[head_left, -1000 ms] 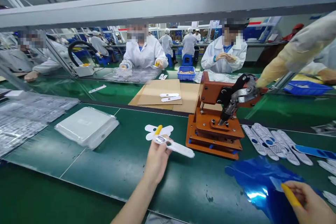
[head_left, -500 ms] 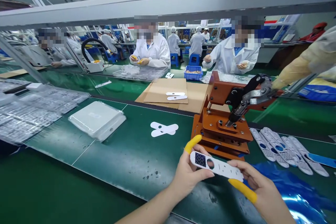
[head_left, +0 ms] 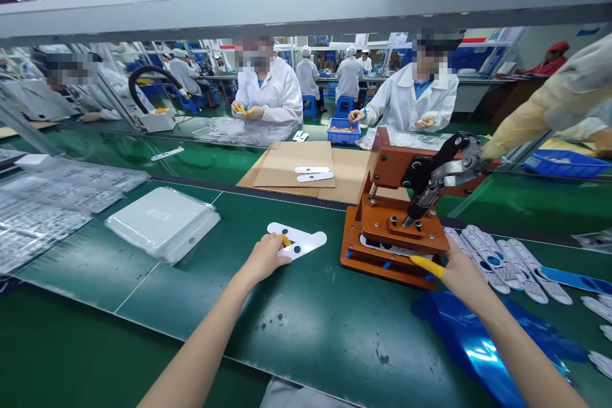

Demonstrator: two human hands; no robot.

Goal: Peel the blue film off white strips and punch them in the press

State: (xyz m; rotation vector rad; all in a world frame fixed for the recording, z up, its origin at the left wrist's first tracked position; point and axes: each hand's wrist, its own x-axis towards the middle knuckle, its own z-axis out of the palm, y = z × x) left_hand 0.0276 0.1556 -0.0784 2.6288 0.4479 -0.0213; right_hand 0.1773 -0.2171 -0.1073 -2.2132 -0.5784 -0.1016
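My left hand [head_left: 268,257] pinches the left end of a white strip with round holes [head_left: 302,247], which lies crossed over a second white strip [head_left: 277,228] on the green bench. Its yellow finger cot shows behind the strip's end. At the right, my right hand [head_left: 454,269], with a yellow finger cot on the thumb, holds the right end of a white remote-control panel [head_left: 377,245]. That panel sits inside the slot of an orange toggle press [head_left: 396,229], under its upper plate. The other fingers of this hand are partly hidden behind the press.
Right of the press lie several white remote-control panels [head_left: 492,258] and crumpled blue film [head_left: 459,338]. A bagged white box [head_left: 162,223] rests left. Cardboard [head_left: 287,162] carrying two strips lies behind. Across the bench, two co-workers sit near a blue basket [head_left: 343,135].
My hands have parted. The panel, earlier held in both hands before the press, is now in its slot with my right hand. My left hand has moved left to the crossed strips.
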